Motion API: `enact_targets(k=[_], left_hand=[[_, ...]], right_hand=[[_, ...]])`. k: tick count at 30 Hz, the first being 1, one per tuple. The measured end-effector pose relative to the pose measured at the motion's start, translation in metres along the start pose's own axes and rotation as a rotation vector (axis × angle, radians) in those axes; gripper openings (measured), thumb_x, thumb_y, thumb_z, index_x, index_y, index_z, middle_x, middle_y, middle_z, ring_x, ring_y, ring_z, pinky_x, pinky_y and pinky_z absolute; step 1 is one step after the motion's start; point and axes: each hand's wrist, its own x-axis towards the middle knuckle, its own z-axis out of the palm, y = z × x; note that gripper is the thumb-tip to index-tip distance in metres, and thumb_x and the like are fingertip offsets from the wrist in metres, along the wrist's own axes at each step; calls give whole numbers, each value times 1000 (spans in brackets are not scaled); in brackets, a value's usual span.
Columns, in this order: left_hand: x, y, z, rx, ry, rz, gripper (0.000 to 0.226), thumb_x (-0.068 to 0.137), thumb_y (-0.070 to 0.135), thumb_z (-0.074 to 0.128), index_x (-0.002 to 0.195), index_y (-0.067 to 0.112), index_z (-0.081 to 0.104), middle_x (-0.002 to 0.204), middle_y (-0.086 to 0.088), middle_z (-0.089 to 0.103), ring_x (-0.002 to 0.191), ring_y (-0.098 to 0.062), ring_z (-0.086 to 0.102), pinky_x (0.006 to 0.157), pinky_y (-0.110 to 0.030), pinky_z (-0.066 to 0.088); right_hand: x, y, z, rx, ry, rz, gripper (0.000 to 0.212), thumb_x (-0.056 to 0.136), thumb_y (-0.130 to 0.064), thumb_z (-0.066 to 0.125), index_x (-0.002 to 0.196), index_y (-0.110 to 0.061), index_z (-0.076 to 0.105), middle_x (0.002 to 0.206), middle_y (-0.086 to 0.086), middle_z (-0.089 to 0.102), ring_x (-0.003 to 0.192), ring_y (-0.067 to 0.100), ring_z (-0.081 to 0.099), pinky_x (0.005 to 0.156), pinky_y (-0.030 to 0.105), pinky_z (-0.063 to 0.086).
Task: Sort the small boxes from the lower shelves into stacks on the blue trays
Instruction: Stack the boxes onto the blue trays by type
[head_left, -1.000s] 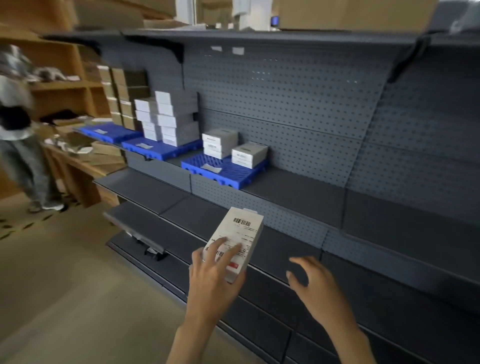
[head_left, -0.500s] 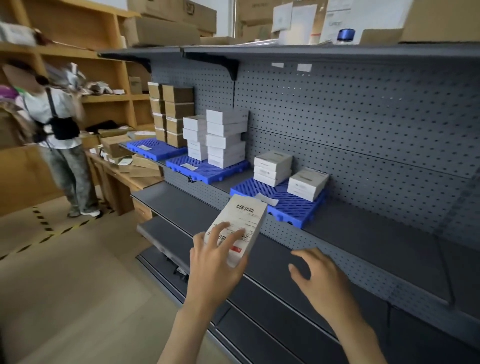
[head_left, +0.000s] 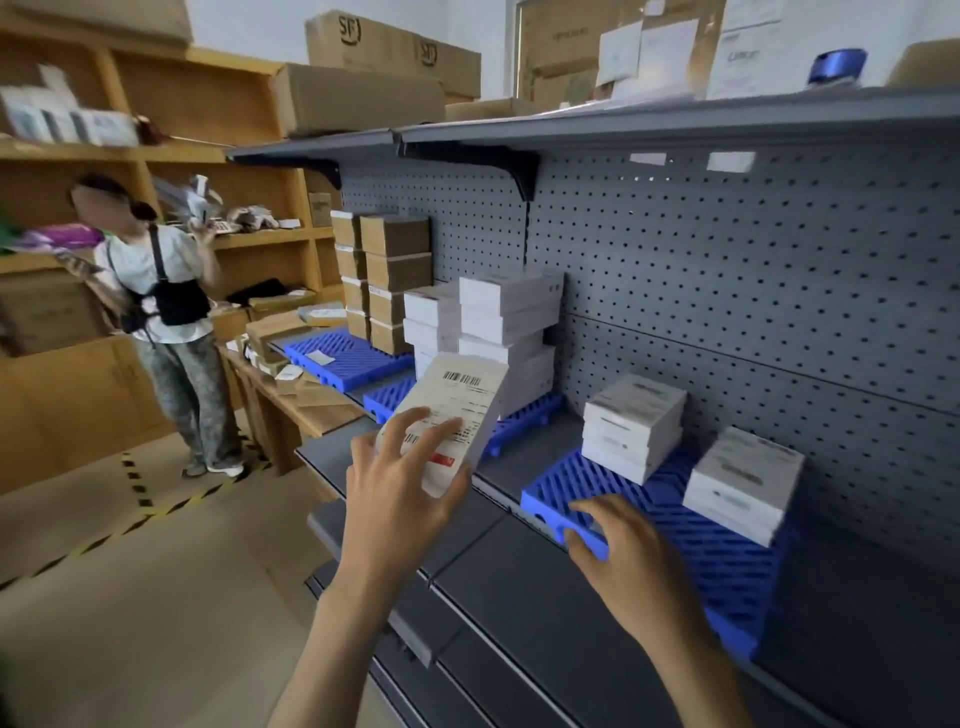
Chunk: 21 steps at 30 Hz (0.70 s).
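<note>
Our left hand grips the lower end of a small white box, tilted so that its barcode label faces us, probably to check which stack it belongs to. The box hangs in the air in front of the middle blue tray. Our right hand is empty, its fingers loosely spread above the nearest blue tray, likely ready to steady that tray's white stacks.

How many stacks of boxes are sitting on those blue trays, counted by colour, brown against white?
Brown stacks: 2
White stacks: 4
Total: 6
Not counted: the white box held in the left hand.
</note>
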Motion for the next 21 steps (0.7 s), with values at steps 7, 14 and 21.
enact_targets(k=[7, 14, 21], left_hand=[[96, -77, 0, -11, 100, -19, 50, 87, 63, 55, 134, 44, 59, 144, 12, 49, 116, -28, 39, 94, -45, 43], [196, -152, 19, -24, 85, 62, 49, 91, 57, 62, 136, 41, 58, 145, 12, 48, 115, -28, 38, 87, -39, 41], [271, -197, 55, -163, 26, 182, 49, 89, 58, 61, 134, 39, 59, 143, 13, 47, 117, -28, 40, 91, -47, 48]], right_hand=[[90, -30, 39, -32, 5, -22, 35, 98, -48, 58, 130, -33, 62, 130, -20, 59, 118, 7, 58, 87, 25, 49], [149, -73, 86, -91, 23, 64, 36, 98, -50, 57, 131, -37, 60, 133, -24, 57, 116, 0, 58, 82, 14, 44], [187, -117, 112, -129, -11, 265, 40, 101, -53, 49, 138, -40, 52, 140, -25, 49, 118, 2, 55, 88, 20, 47]])
